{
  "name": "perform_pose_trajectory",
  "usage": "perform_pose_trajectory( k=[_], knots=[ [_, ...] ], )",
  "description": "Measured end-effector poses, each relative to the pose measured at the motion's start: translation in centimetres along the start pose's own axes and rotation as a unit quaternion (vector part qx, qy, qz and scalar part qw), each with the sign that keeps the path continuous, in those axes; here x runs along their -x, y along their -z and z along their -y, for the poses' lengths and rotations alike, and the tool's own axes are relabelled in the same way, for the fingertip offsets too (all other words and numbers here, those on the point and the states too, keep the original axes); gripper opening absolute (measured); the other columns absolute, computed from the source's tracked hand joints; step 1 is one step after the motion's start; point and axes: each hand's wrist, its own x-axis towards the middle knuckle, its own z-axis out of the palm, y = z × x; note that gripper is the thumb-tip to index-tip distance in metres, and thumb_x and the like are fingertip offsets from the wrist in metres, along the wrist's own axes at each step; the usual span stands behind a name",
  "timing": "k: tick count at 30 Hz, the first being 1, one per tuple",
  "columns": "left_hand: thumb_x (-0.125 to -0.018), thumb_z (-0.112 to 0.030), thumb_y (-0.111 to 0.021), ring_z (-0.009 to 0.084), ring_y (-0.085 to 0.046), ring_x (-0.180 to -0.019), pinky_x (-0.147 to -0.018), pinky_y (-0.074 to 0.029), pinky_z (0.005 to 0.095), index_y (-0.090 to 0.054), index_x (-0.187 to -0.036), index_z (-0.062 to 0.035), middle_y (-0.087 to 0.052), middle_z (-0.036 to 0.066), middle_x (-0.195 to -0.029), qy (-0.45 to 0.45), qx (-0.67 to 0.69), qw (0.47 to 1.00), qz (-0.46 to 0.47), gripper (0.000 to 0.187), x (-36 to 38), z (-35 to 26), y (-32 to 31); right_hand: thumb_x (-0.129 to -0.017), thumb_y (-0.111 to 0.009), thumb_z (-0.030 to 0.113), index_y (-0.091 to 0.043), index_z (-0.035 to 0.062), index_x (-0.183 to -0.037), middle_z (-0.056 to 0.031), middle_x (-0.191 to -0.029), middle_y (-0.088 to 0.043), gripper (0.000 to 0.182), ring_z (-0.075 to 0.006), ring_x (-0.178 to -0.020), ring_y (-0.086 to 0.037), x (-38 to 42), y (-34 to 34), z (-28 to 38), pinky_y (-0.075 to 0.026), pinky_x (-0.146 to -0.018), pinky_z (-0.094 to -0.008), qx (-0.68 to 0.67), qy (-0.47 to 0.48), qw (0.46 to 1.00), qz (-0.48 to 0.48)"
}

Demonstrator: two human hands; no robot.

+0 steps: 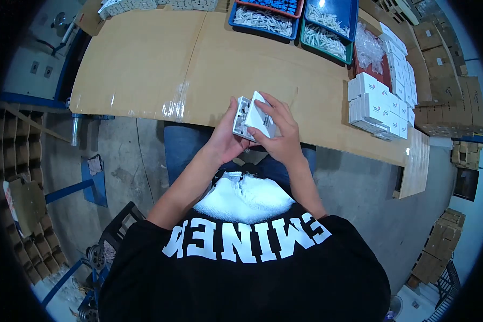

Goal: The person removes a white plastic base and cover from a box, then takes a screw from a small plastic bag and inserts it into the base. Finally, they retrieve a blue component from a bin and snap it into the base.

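A small white box (242, 121) is held between my two hands just over the table's near edge. My left hand (224, 138) supports it from the left and below, thumb up along its side. My right hand (282, 134) grips the white lid (260, 121), with fingers over the top edge and thumb on the near edge. The lid stands tilted up at the right of the box. Small grey and dark pieces show inside the box on the left. My right palm hides part of the lid.
A cardboard-covered table (145, 64) spreads ahead. At the back, a blue tray (263, 32) and a green tray (327, 49) hold many small white pieces. Stacked white boxes (378, 104) stand at the right, beside a red tray (373, 77) with clear plastic bags.
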Motion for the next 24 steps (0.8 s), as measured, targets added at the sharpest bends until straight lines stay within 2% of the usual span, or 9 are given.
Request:
perform_pose_trajectory(
  k=[2, 6, 14, 24],
  knots=[
    [-0.106, -0.065, -0.037, 0.0218, -0.068, -0.114, -0.093, -0.060, 0.0403, -0.055, -0.141, -0.0148, -0.067, 0.007, -0.127, -0.007, -0.013, 0.999, -0.044, 0.064, -0.1, 0.2, 0.1, -0.074, -0.089, 0.021, -0.072, 0.0080, -0.128, -0.0177, -0.141, -0.061, 0.058, -0.0364, -0.125, -0.059, 0.1, -0.4, 0.1, -0.050, -0.104, -0.0449, 0.037, 0.035, 0.999, 0.002],
    [-0.106, -0.064, -0.040, 0.0196, -0.069, -0.111, -0.090, -0.061, 0.0369, -0.056, -0.138, -0.0159, -0.068, 0.005, -0.123, -0.023, -0.025, 0.998, -0.050, 0.060, 0.2, 0.1, -0.4, -0.072, -0.090, 0.021, -0.073, 0.0097, -0.128, -0.0174, -0.142, -0.060, 0.059, -0.0365, -0.126, -0.058, 0.2, -0.7, -0.3, -0.050, -0.104, -0.0456, 0.047, 0.050, 0.998, 0.004],
    [-0.105, -0.070, -0.032, 0.0185, -0.069, -0.109, -0.086, -0.060, 0.0344, -0.054, -0.141, -0.0165, -0.068, 0.005, -0.121, -0.025, -0.062, 0.996, -0.066, 0.068, 0.1, 0.3, -0.2, -0.071, -0.090, 0.021, -0.073, 0.0136, -0.130, -0.0171, -0.144, -0.059, 0.062, -0.0378, -0.127, -0.058, 0.3, -1.4, -0.7, -0.050, -0.104, -0.0462, 0.065, 0.078, 0.994, 0.025],
    [-0.104, -0.072, -0.031, 0.0194, -0.068, -0.111, -0.088, -0.059, 0.0357, -0.053, -0.143, -0.0168, -0.067, 0.005, -0.122, -0.023, -0.068, 0.993, -0.094, 0.071, 0.3, 0.2, -0.6, -0.071, -0.090, 0.022, -0.073, 0.0143, -0.130, -0.0176, -0.143, -0.059, 0.062, -0.0384, -0.128, -0.059, 0.2, -1.6, -0.9, -0.050, -0.104, -0.0463, 0.066, 0.086, 0.994, 0.028]
  ],
)
